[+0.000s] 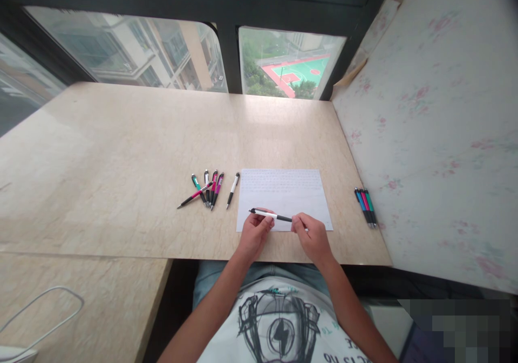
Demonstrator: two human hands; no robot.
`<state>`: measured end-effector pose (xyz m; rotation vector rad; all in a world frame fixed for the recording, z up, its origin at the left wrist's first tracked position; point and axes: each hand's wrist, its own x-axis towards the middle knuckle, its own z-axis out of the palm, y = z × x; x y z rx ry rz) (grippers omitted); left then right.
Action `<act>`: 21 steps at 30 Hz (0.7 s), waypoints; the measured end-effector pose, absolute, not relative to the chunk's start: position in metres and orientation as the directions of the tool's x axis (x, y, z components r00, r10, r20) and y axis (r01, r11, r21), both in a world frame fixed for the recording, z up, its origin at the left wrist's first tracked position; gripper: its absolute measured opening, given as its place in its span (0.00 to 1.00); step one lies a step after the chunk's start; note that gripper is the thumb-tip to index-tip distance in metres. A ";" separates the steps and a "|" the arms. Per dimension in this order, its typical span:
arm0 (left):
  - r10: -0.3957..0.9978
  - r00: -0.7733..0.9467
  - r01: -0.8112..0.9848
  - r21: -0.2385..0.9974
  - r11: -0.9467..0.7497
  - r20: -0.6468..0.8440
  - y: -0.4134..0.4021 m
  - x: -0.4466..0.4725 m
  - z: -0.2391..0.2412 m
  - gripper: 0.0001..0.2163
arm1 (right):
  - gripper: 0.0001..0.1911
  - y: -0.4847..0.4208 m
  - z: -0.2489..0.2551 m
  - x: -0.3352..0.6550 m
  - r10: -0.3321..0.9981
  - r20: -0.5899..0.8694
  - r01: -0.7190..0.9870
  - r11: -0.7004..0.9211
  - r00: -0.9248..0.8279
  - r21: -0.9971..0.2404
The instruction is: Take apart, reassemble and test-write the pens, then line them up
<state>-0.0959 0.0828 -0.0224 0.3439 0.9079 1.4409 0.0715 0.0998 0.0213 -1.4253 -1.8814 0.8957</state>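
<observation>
Left hand (pixel 256 234) pinches the slim white-and-black pen (pixel 269 215) mid-barrel, right hand (pixel 312 237) clamps fingers on its black end; it lies nearly sideways above the white rectangular paper (pixel 285 198), clicker pointing left.

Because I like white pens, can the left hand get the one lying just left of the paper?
Probably yes, after letting go: the left hand holds another pen, but nothing stands between it and your white pen.

Far side: dark window frame (pixel 230 55); beyond it, tan-and-white building (pixel 194 50) at left, green-and-pink sports court (pixel 300 70) at right. Along the right, white wall patterned with pink flowers (pixel 437 136). Near left, thin white looped cable (pixel 60 287) on beige marbled tabletop (pixel 117 293).
</observation>
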 end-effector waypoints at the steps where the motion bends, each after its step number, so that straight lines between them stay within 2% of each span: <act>1: 0.940 -0.120 -0.695 0.703 0.150 -0.319 0.083 -0.096 -0.023 0.11 | 0.22 0.099 0.020 0.071 0.970 0.060 0.568 0.188 -0.236 -0.801; 11: 0.946 -0.115 -0.697 0.703 0.141 -0.303 0.084 -0.096 -0.024 0.10 | 0.24 0.096 0.016 0.069 0.968 -0.011 0.586 0.144 -0.252 -0.798; 16: 0.949 -0.095 -0.671 0.723 0.162 -0.301 0.083 -0.096 -0.022 0.09 | 0.13 0.097 0.020 0.065 0.947 0.066 0.688 0.274 -0.313 -0.672; 21: 0.957 -0.091 -0.611 0.774 0.165 -0.276 0.083 -0.095 -0.020 0.10 | 0.11 0.099 0.024 0.056 0.902 0.144 0.711 0.411 -0.407 -0.571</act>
